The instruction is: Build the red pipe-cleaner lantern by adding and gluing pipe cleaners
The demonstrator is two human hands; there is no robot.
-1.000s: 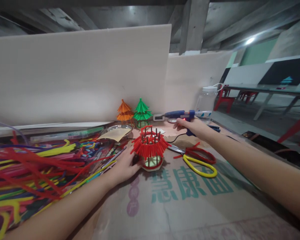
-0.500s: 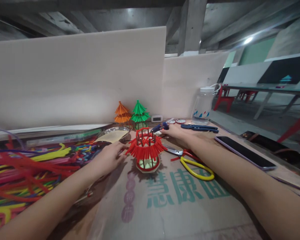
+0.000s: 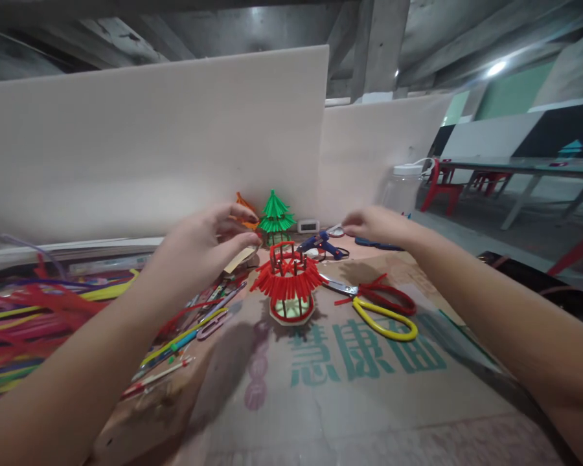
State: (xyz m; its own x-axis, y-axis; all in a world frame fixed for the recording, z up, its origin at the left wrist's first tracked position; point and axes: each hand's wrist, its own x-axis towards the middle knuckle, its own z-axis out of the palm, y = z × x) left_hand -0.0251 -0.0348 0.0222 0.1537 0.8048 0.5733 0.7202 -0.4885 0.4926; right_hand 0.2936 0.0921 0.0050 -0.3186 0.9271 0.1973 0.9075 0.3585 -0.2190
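Observation:
A red fringed pipe-cleaner structure with dark posts [image 3: 289,279] stands upright on the cardboard [image 3: 369,408]. My left hand [image 3: 214,243] is raised to its left, fingers apart and nothing between them, in front of the orange tree-shaped piece [image 3: 241,199]. Over the back right, my right hand [image 3: 369,223] has its fingers together near a small round item [image 3: 337,231]; what they hold, if anything, is too small to make out. The blue glue gun [image 3: 320,243] lies behind the red structure. Scissors with red and yellow handles [image 3: 383,317] lie open to its right.
Colourful pipe cleaners [image 3: 43,310] spread over the left side, with pens and loose sticks beside them. A green tree-shaped piece [image 3: 275,217] and a small white display [image 3: 308,226] stand at the back. A clear bottle [image 3: 403,191] is behind my right hand.
My left hand has risen from beside the red structure and opened. My right hand has left the glue gun, which now lies down, and moved right and up. The view has shifted slightly.

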